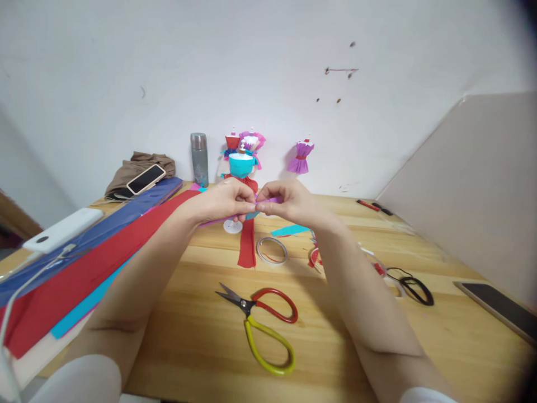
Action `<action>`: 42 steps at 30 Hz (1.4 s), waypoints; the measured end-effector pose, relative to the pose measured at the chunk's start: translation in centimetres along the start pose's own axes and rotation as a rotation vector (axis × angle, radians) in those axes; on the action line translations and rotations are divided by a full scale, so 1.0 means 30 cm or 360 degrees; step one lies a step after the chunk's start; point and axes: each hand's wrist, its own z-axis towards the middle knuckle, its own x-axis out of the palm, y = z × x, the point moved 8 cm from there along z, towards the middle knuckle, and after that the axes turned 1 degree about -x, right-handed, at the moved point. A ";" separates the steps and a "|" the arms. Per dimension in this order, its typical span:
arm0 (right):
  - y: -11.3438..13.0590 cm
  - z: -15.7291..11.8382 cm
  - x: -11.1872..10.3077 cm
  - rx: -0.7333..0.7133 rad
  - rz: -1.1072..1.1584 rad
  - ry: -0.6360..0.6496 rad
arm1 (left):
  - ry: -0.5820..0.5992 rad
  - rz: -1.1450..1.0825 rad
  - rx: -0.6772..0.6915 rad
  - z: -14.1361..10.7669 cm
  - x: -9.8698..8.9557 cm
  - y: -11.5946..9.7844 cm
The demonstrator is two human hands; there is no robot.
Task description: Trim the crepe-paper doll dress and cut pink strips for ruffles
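L hand (229,198) & R hand (292,201) both pinch thin purple paper-like strip (274,200); long axis approx. L–R across both, neither nearer.

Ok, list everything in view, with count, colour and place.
Table: one, light wood, below.
Wall: one, white, behind.
Panel: one, pale, right.
Purple strip: one, purple, pinched at centre.
Dress stands: at least four, mixed colours, back centre.
Scissors: one pair, red and yellow, front centre.
Tape roll: at least one, white, centre.
Red strip: one, red, centre.
Turquoise strip: one, turquoise, centre right.
Sheets: several, red, blue, turquoise, left.
Bottle: one, grey, back left.
Cloth: one, brown, back left.
Phones: apparently two, black, back left and far right.
Device: one, white, left.
Cable: at least one, white, left.
Cord: one, black, right.
Small items: several, red or black, right, unclear.
Left hand: one, bare, centre.
Right hand: one, bare, centre.
Sleeves: two, white, bottom.
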 end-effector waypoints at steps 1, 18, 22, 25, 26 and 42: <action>-0.004 -0.002 0.001 0.0028 -0.0010 0.0024 | 0.0009 -0.0004 0.0001 0.003 0.007 0.004; -0.100 0.003 -0.029 0.0218 0.0117 0.0048 | 0.0201 0.0191 -0.0112 -0.003 -0.050 0.071; -0.119 0.001 -0.027 0.0243 0.0220 0.0092 | 0.0249 0.0180 -0.0230 -0.008 -0.067 0.105; -0.131 -0.001 -0.023 0.0269 0.0255 0.0117 | 0.0324 0.0269 -0.0221 -0.009 -0.078 0.112; -0.135 0.000 -0.023 0.0275 0.0259 0.0118 | 0.0334 0.0307 -0.0198 -0.009 -0.082 0.110; -0.171 -0.040 0.061 0.0305 -0.0007 0.0797 | 0.0136 0.0640 -0.0426 -0.044 -0.230 0.183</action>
